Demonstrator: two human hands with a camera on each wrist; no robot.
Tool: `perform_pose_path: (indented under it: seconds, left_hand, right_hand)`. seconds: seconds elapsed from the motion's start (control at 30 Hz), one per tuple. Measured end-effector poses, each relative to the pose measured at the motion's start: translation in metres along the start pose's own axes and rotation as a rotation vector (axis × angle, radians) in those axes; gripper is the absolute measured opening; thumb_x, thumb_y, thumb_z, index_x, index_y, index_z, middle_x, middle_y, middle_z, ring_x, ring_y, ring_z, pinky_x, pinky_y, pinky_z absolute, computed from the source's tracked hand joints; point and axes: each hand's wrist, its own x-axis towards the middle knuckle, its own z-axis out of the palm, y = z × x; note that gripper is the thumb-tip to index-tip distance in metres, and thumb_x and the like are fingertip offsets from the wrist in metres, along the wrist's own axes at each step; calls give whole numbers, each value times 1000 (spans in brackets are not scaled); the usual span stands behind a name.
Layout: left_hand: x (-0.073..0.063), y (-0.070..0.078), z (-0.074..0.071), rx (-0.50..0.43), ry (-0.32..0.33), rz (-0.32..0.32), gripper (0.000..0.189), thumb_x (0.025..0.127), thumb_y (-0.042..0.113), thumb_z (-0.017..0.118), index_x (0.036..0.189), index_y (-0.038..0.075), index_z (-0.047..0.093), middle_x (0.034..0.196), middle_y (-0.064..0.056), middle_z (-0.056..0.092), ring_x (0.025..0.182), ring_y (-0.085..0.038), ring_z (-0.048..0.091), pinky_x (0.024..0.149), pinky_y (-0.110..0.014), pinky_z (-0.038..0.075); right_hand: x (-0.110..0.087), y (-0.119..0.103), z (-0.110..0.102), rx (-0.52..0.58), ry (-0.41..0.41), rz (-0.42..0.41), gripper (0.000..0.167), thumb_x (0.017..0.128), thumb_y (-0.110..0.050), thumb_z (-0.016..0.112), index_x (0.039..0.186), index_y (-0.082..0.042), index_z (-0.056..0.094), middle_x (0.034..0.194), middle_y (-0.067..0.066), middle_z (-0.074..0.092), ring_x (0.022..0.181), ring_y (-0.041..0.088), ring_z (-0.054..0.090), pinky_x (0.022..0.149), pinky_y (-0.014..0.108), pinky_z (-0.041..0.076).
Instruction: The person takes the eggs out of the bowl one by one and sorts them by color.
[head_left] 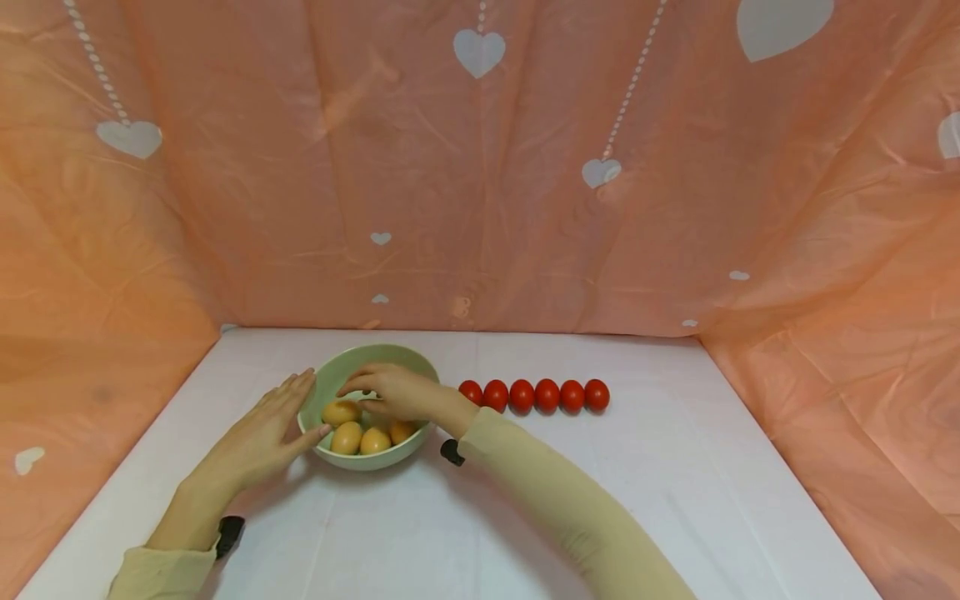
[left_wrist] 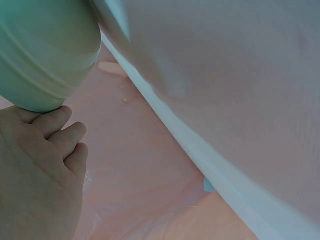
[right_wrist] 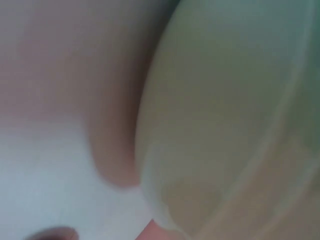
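A pale green bowl (head_left: 375,460) stands at the left of the white table, with several yellow oval fruits (head_left: 347,438) inside. My left hand (head_left: 258,437) holds the bowl at its left side, fingers along the outer wall and thumb over the rim. Seen from the left wrist, fingertips (left_wrist: 62,115) touch the bowl's outside (left_wrist: 50,55). My right hand (head_left: 397,392) reaches over the right rim into the bowl, a gap showing between thumb and fingers. Small dark spots show in that gap; what they belong to is unclear. The right wrist view is mostly the blurred bowl wall (right_wrist: 215,110).
A row of several red cherry tomatoes (head_left: 547,396) lies right of the bowl, its left end close to my right wrist. Orange cloth (head_left: 480,208) with white hearts hangs behind the white table (head_left: 675,483) and along both sides.
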Motion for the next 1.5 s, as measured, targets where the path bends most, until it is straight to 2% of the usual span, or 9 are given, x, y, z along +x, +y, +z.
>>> perform_pose_path:
  seconds: [0.3, 0.57, 0.83, 1.2, 1.5]
  left_hand:
    - [2, 3, -2, -10, -12, 1, 91, 101, 51, 63, 162, -5, 25, 166, -26, 28, 152, -50, 28, 124, -62, 25]
    - [4, 3, 0, -5, -4, 9, 90, 102, 50, 63, 161, -6, 26, 166, -27, 29, 151, -49, 28, 124, -61, 25]
    - [4, 4, -2, -4, -19, 4, 91, 102, 51, 62, 162, -6, 25, 167, -26, 28, 152, -49, 27, 125, -60, 24]
    - [2, 2, 0, -14, -12, 4, 90, 102, 51, 62, 161, -6, 25, 167, -26, 28, 152, -49, 27, 125, -60, 23]
    - [-1, 0, 0, -18, -5, 0, 89, 102, 50, 62, 162, -5, 26, 167, -26, 27, 152, -49, 27, 127, -57, 21]
  right_hand:
    - [11, -2, 7, 7, -50, 23, 35, 108, -25, 60, 141, -19, 67, 144, 0, 61, 134, 11, 55, 114, 16, 39]
    - [14, -3, 10, 2, -79, 4, 38, 108, -17, 59, 145, -18, 64, 145, 0, 63, 137, 12, 55, 116, 18, 37]
    - [15, -4, 12, 12, -103, 44, 40, 108, -16, 58, 148, -20, 61, 147, -1, 61, 138, 12, 54, 117, 20, 38]
    - [10, -6, 9, 49, -108, 105, 40, 108, -25, 59, 148, -21, 60, 136, 6, 61, 122, 14, 59, 106, 19, 46]
    - [-2, -4, 2, 86, -23, 108, 41, 106, -21, 63, 146, -18, 62, 133, 9, 60, 110, 12, 56, 91, 13, 44]
